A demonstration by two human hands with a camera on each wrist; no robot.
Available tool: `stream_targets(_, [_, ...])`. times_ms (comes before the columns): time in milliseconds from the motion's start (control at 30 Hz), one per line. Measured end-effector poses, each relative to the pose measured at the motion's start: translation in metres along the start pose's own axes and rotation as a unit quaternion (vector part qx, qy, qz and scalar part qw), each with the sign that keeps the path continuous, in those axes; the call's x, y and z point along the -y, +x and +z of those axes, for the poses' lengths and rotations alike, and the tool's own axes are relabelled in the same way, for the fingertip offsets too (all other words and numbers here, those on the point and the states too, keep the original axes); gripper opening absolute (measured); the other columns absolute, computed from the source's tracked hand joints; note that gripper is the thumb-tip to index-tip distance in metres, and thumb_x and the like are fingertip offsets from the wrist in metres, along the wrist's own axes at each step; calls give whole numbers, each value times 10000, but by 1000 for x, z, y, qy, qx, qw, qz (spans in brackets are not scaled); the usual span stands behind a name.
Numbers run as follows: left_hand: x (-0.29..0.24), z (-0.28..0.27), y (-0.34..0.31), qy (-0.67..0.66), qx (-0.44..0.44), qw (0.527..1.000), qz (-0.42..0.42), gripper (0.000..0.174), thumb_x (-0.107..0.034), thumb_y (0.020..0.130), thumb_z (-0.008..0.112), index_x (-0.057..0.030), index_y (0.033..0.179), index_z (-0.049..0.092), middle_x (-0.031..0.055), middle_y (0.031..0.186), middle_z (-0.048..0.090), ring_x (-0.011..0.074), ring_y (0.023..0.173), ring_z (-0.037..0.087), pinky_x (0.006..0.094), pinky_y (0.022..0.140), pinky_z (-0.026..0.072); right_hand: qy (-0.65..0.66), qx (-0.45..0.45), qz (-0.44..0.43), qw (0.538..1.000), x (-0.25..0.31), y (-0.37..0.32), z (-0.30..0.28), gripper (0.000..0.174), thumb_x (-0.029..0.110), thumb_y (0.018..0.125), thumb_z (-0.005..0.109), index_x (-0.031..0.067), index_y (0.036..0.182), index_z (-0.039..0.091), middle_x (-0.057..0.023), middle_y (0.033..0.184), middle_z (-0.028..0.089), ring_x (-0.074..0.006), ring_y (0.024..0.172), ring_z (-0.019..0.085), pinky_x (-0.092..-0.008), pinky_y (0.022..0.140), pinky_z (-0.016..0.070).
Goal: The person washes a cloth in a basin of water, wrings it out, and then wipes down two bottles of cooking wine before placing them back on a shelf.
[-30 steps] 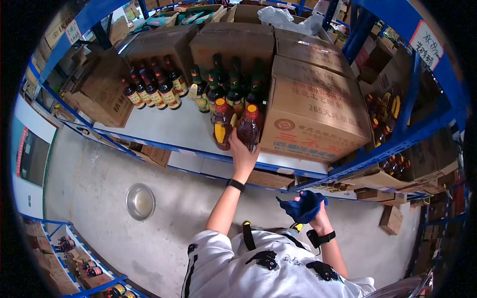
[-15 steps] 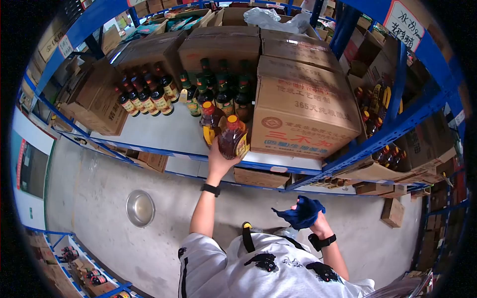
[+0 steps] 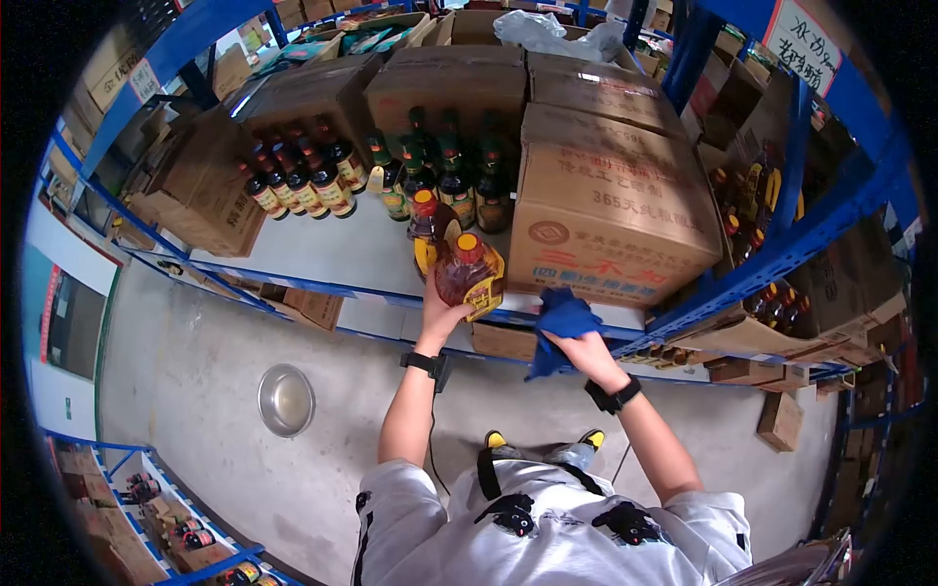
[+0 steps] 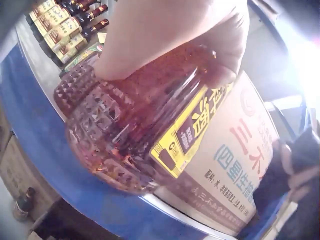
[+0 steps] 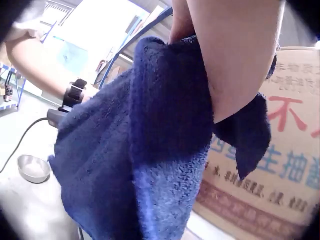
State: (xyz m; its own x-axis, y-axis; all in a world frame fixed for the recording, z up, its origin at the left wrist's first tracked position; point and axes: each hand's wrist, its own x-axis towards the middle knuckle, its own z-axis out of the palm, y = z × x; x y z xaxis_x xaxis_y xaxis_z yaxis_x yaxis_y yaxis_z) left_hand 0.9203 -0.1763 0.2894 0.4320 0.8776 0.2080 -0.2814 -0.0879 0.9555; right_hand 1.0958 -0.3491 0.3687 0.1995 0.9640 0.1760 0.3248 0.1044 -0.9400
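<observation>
head: bright, fisheye-bent, black corners | left wrist: white glare right | right wrist: upper left overexposed

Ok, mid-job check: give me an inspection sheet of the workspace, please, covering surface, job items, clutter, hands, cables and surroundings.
Surface: pale shelf, bottles and cartons on it.
Job's things: amber bottle with yellow label, at the shelf's front edge; blue cloth.
Clutter: dark bottles left, green-capped bottles centre, printed carton right.
Grippers: left hand grips the amber bottle; right hand holds the blue cloth.
Cables: dark cable hanging near the left wristband.
Surroundings: metal bowl on grey floor.
</observation>
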Motion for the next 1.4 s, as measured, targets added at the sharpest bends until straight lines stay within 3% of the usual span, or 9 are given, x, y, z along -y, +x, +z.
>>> stream_targets(233, [10, -15, -4, -29, 47, 998, 10, 810, -14, 494, 644, -22, 1230, 304, 95, 1159, 426, 187, 1101, 410, 302, 958, 299, -210, -8, -251, 945, -34, 74, 43, 263, 15, 740, 542, -10, 999, 501, -193, 998, 519, -375, 979, 465, -380, 848, 377])
stream_targets(400, [3, -19, -5, -16, 99, 995, -15, 798, -9, 504, 642, -43, 1227, 305, 94, 1180, 406, 192, 1120, 390, 293, 956, 299, -200, -21, -140, 970, -27, 78, 51, 305, 35, 732, 511, -12, 1031, 470, -223, 1031, 495, -396, 975, 459, -398, 826, 383])
stream_targets(467, [-1, -9, -16, 1, 63, 998, 0, 773, -14, 516, 626, -38, 1215, 299, 109, 1179, 380, 224, 1125, 377, 313, 957, 298, -173, -14, -101, 980, -22, 72, 55, 291, 57, 731, 490, -12, 1013, 479, -233, 1029, 491, -405, 973, 448, -413, 825, 377])
stream_targets(533, [5, -3, -29, 284, -45, 953, 94, 742, 37, 554, 598, -25, 1219, 274, 138, 1134, 361, 265, 1118, 364, 328, 949, 307, -192, -69, -57, 977, -28, 65, 59, 254, 53, 720, 487, -7, 967, 486, -228, 937, 511, -411, 885, 472, -425, 753, 392])
stream_targets(700, [10, 36, -50, 327, -176, 927, 40, 614, 12, 614, 588, -6, 1167, 323, 174, 1083, 386, 306, 1079, 381, 358, 923, 326, -164, -149, -47, 974, -27, 47, 60, 160, 67, 705, 513, -17, 841, 520, -211, 832, 533, -397, 819, 499, -431, 698, 402])
stream_targets(967, [-3, 47, -31, 351, -46, 933, 63, 900, -9, 618, 598, -9, 1345, 68, 270, 1175, 341, 408, 1094, 360, 426, 950, 294, -148, -193, -4, 970, -20, 57, 60, 173, 97, 721, 538, -31, 837, 538, -221, 843, 561, -389, 815, 523, -414, 688, 418])
stream_targets(1067, [-18, 52, -43, 475, -110, 871, 66, 895, -20, 610, 608, -11, 1343, 95, 268, 1200, 295, 414, 1127, 328, 402, 969, 291, -153, -209, -14, 966, -27, 57, 67, 171, 113, 724, 547, -27, 822, 545, -222, 828, 563, -385, 811, 528, -409, 686, 420])
stream_targets(1267, [-8, 43, -53, 427, -35, 902, 55, 928, -83, 597, 684, -22, 1336, 127, 261, 1202, 315, 426, 1098, 359, 418, 920, 357, -104, -168, 14, 980, -25, 43, 64, 128, 37, 703, 589, -17, 804, 531, -162, 812, 547, -301, 790, 542, -367, 719, 415])
stream_targets(1400, [2, 30, -48, 392, 4, 918, 56, 900, -86, 644, 676, -52, 1348, 118, 256, 1258, 342, 417, 1063, 434, 404, 849, 423, -178, -95, -140, 969, -8, 27, 51, 152, 53, 699, 641, 17, 829, 571, -127, 848, 555, -280, 869, 521, -358, 803, 391])
